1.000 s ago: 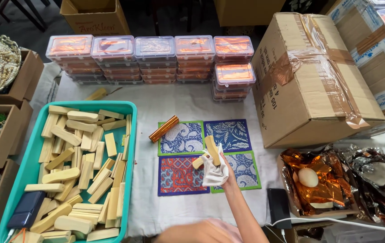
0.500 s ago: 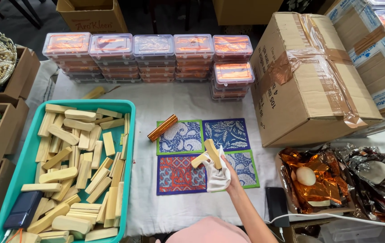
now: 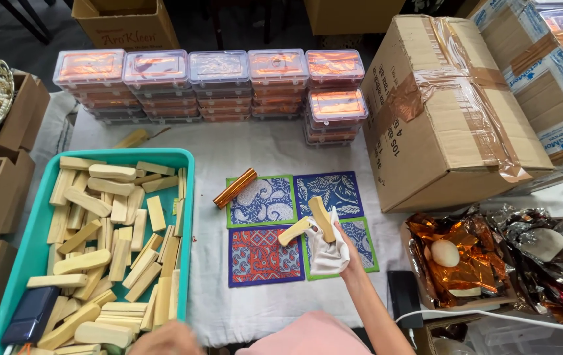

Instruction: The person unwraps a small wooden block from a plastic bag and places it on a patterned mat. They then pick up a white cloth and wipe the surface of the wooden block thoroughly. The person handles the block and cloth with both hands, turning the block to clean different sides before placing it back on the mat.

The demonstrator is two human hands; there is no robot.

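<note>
Head view, cataloguing one moment at a cloth-covered table (image 3: pixel 261 151).

Item 1: right hand (image 3: pixel 334 246), wearing a white cloth glove, gripping a pale wooden stick (image 3: pixel 321 217) that is pointing up and away from the closed fingers. A second wooden stick (image 3: pixel 293 231) is jutting out to the left, just beside the glove; whether the hand is also pinching it cannot be told. Both sticks are hovering over the four patterned fabric squares (image 3: pixel 275 227).

Handling: the sticks are looking light, stiff and smooth, probably a little slippery against cloth; gripping low on the shaft, as shown, is leaving most of the length free.

Item 2: left hand (image 3: pixel 166 338), showing only partly at the bottom edge, beside the teal tray (image 3: pixel 186 197); its fingers are out of sight, so their state cannot be told.

Surroundings: the tray is brimming with similar wooden pieces (image 3: pixel 110 243); a copper-coloured bar (image 3: pixel 234 188) is lying across the corner of one square; stacked clear lidded boxes (image 3: pixel 215 85) are lining the far edge; a taped cardboard carton (image 3: pixel 445 112) is standing at right, with crumpled foil wrappers (image 3: pixel 492 256) nearby.
</note>
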